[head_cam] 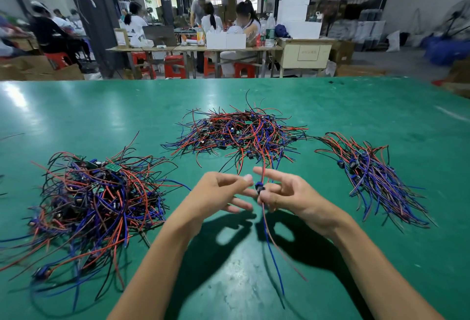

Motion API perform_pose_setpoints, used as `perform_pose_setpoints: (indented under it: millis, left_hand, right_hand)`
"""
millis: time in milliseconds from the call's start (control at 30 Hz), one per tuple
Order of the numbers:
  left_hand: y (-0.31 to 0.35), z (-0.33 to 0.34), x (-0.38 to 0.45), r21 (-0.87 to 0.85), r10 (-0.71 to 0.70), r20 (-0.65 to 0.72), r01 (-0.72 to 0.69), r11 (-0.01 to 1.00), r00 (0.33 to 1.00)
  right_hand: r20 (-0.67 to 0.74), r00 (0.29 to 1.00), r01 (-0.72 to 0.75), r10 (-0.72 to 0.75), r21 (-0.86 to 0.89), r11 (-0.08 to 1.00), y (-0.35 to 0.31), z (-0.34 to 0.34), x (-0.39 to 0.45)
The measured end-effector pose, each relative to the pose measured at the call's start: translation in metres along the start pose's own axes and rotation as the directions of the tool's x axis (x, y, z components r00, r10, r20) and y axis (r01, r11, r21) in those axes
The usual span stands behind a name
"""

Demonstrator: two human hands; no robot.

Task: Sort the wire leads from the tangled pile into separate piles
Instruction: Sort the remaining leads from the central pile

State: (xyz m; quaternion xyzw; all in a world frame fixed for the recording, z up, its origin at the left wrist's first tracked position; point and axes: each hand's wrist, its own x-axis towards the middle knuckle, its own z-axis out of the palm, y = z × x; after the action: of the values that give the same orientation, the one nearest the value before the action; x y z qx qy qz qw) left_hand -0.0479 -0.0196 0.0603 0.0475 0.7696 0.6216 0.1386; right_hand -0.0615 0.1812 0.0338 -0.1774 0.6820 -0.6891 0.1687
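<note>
Here, 3 piles sit on the green table [330,95] — the tangled pile [239,131] at the far middle, a left pile [96,192], a right pile [373,174]. The right hand [287,195] pinches 1 wire lead [260,188] above the table — wires trailing down. The left hand [221,190] hovers beside it, fingers loosely curled, holding nothing.

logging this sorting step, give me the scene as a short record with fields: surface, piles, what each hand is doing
surface: green table
centre pile: tangled red, blue and black leads, far side of the hands
left pile: tangled leads with small green boards
right pile: leads lying roughly aligned
held lead: small dark part, red and blue wires hanging toward the viewer
right hand: pinches the held lead
left hand: fingers loosely spread beside the lead, contact unclear
</note>
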Motion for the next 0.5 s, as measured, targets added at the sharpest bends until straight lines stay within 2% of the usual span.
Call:
perform_pose_setpoints:
  millis: [100, 300, 400, 500]
  left_hand:
    - [-0.0047, 0.0047, 0.0002, 0.036, 0.028, 0.017, -0.028, 0.999, 0.999]
    - [-0.0089, 0.0044, 0.0035, 0.053, 0.071, -0.057, -0.068, 0.996, 0.996]
    - [-0.0089, 0.0035, 0.0037, -0.01, 0.093, -0.074, -0.094, 0.995, 0.993]
    - [-0.0071, 0.0019, 0.0042, -0.086, 0.119, -0.142, -0.132, 0.988, 0.983]
  right_hand:
    - [0.067, 0.997, -0.017, 0.023, -0.087, 0.996, 0.0008, 0.007, -0.0006]
    - [0.076, 0.996, -0.039, 0.052, -0.164, 0.986, 0.0011, 0.0099, -0.0014]
    - [0.083, 0.996, -0.033, 0.044, -0.129, 0.991, -0.0021, 0.0113, -0.0035]
    - [0.149, 0.988, -0.041, 0.045, -0.03, 0.999, -0.0074, 0.0118, -0.0051]
